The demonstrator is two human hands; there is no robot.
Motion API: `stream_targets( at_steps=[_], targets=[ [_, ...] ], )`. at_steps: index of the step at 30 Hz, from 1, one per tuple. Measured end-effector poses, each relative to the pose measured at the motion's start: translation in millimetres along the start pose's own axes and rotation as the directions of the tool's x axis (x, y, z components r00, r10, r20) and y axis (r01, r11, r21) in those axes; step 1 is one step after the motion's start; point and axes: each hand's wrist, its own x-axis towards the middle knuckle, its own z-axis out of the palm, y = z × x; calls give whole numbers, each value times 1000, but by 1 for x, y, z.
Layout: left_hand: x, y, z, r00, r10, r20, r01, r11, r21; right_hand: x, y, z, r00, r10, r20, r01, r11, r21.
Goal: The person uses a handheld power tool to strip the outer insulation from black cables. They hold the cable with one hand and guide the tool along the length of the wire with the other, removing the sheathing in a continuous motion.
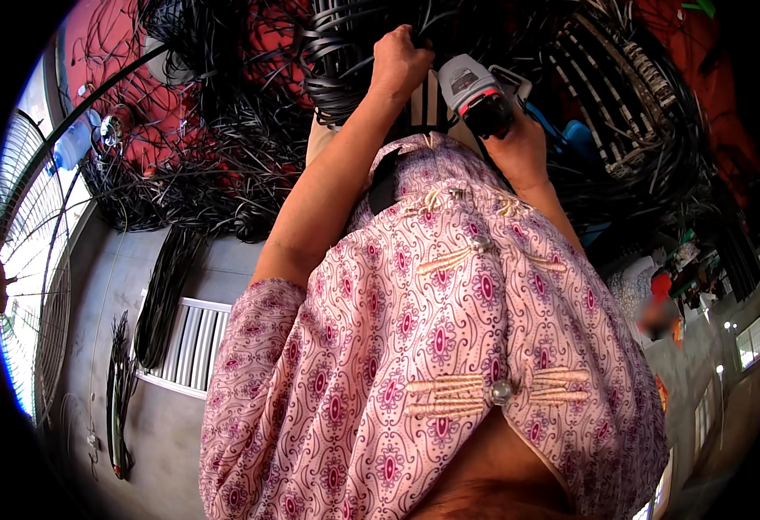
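At 12 o'clock, the left hand (400,62) is clenching beside black strips (326,78); whether it is gripping one, I cannot tell. The right hand (521,149) is grasping a grey tool (469,82) at 1 o'clock. Tangled strips (228,178) are lying at 10 o'clock.

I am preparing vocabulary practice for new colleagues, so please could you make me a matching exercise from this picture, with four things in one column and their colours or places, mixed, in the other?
Things:
1. Tool
2. Shirt
3. Strips
4. Fan

Descriptions:
A. Black, in tangled heaps
B. At the picture's left side
C. Mostly grey, at the right hand
D. Pink, patterned

Right pairs: 1-C, 2-D, 3-A, 4-B
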Motion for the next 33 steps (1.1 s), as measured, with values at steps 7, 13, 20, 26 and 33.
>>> stream_targets(
  at_steps=[7,13,20,26,33],
  targets=[
    [2,-8,-4,995,-3,96,10,997,-71,12,8,-4,998,57,17,-59,990,128],
    [-3,8,-22,981,-84,174,117,974,-194,26,1,-46,956,284,77,-288,850,441],
    [-13,18,-34,982,-155,107,188,849,-493,118,-28,-71,992,-74,-105,98,965,244],
    [-21,31,-83,956,-286,-63,139,633,-761,203,-95,-51,912,-356,-203,322,929,-183],
    [-37,-2,-159,968,-250,-31,71,389,-919,253,-95,30,844,-527,-101,438,785,-437]
  ],
)
